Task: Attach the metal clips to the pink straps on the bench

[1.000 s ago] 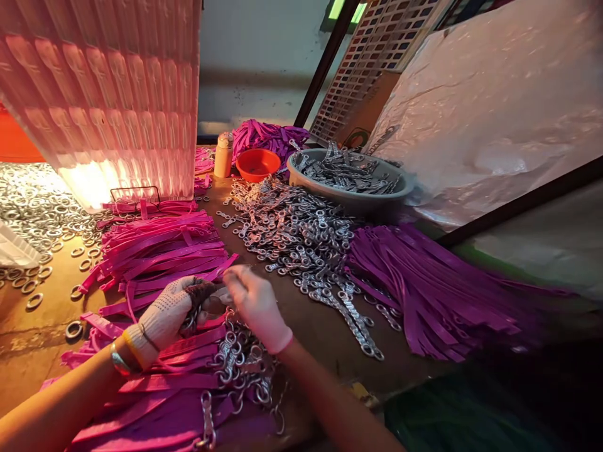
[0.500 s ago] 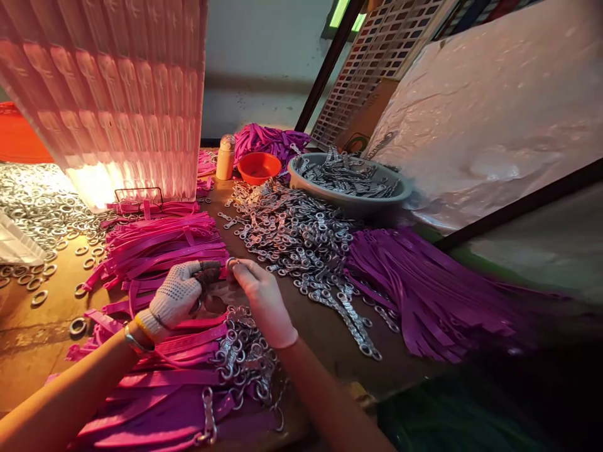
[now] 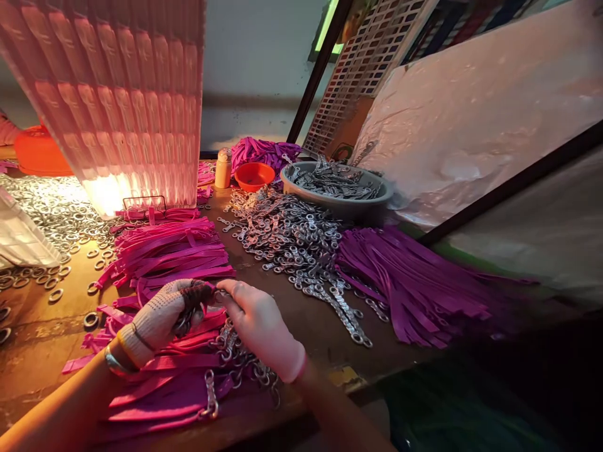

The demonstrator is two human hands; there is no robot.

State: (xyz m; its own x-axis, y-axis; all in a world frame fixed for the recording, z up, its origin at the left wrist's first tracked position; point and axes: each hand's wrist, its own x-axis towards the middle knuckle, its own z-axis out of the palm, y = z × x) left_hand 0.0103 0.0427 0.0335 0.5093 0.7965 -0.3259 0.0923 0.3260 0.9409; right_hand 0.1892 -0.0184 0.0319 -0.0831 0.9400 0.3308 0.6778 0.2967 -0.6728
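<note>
Both hands, left (image 3: 160, 314) and right (image 3: 261, 326), pinch a ring (image 3: 217, 295) together over finished straps (image 3: 179, 383) at the bench's near edge; piles of clips (image 3: 292, 235) and loose straps (image 3: 405, 282) remain.

The metal clips heap (image 3: 292, 242) is sitting mid-table; behind it the basin (image 3: 336, 196) is resting, clips lying in it; left of the basin the small bowl (image 3: 254, 176) and bottle (image 3: 223, 168) are standing; right of the heap a strap bundle (image 3: 409, 282) is lying; left, loose rings (image 3: 56, 216) are spreading; both hands (image 3: 164, 314) (image 3: 261, 329) are meeting before it.
</note>
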